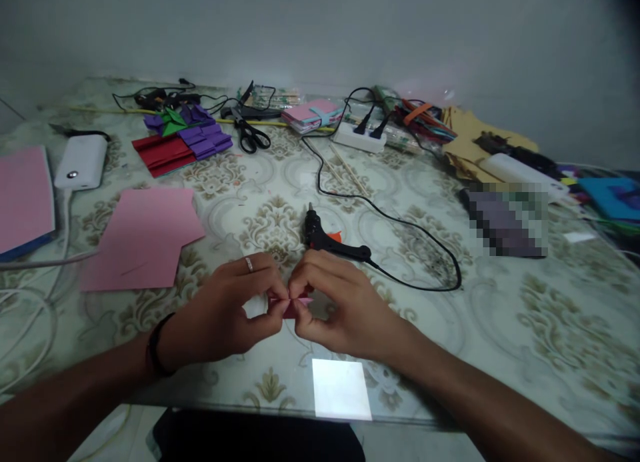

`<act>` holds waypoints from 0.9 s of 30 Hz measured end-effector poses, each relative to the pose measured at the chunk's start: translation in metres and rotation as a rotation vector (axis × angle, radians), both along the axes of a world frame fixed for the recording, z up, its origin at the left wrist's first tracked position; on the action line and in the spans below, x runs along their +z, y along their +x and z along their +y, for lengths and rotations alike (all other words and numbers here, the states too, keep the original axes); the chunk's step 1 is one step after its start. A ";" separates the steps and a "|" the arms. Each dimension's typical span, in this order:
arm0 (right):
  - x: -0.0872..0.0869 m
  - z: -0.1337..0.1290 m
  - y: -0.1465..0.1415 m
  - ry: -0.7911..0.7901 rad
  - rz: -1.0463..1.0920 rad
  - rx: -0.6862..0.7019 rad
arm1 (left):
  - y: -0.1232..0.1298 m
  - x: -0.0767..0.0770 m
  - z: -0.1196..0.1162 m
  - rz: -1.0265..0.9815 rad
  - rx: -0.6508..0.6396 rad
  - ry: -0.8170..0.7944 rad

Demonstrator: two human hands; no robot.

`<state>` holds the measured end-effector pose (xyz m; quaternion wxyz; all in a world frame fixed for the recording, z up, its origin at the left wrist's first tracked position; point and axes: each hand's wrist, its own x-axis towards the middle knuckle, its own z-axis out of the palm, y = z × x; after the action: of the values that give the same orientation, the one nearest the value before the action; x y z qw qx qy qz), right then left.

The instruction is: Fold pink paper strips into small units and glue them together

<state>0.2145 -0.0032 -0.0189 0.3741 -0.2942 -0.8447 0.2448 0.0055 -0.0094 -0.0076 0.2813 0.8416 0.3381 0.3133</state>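
The left hand (225,309) and the right hand (345,305) are both pinching a small folded pink paper (290,311) between thumb and fingers, holding it over the patterned surface (493,335), near the black hot-glue gun (345,248).

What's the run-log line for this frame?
left hand: pinching pink paper piece | right hand: pinching same piece | glue gun: unheld, on table beyond hands

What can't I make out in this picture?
All in the head view:
Small pink piece: full shape, hidden by the fingers of the left hand and right hand.
Dark object at right: details, blurred by pixelation.
Pink sheet, far left: full extent, cut off by the left edge.
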 end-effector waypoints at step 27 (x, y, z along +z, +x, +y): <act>0.002 0.000 0.005 -0.019 0.054 0.022 | -0.003 -0.002 0.001 -0.050 0.066 0.070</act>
<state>0.2195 -0.0031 -0.0169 0.3911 -0.2817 -0.8352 0.2649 0.0024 -0.0083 -0.0100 0.2494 0.8313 0.3474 0.3549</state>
